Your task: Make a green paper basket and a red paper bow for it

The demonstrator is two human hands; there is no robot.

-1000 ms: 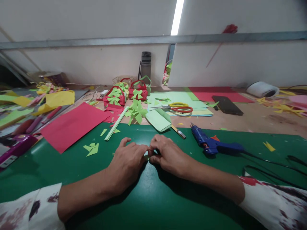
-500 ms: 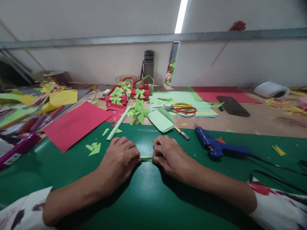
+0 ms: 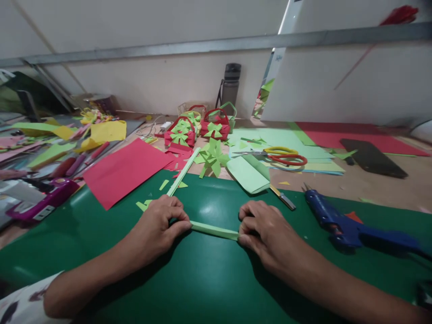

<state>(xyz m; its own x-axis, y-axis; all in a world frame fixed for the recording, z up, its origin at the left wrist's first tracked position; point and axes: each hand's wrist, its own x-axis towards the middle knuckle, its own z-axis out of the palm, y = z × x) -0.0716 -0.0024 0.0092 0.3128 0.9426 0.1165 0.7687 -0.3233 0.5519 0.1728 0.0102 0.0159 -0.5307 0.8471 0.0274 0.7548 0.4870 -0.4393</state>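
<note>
A narrow folded strip of light green paper stretches between my two hands, just over the green mat. My left hand pinches its left end between thumb and fingers. At the other end, my right hand is closed on the strip, its fingers curled. Beyond my left hand lies another long pale green strip, with small green scraps beside the wrist. A folded light green paper piece rests past my right hand, partly over a utility knife.
A blue glue gun lies to the right with its cord. Scissors rest on green sheets. Red paper baskets, cut green paper flowers and a dark bottle stand behind. Left are a red sheet and a purple box.
My hands have moved apart, so a longer stretch of the green strip shows between them. The whole view has turned somewhat to the left.
</note>
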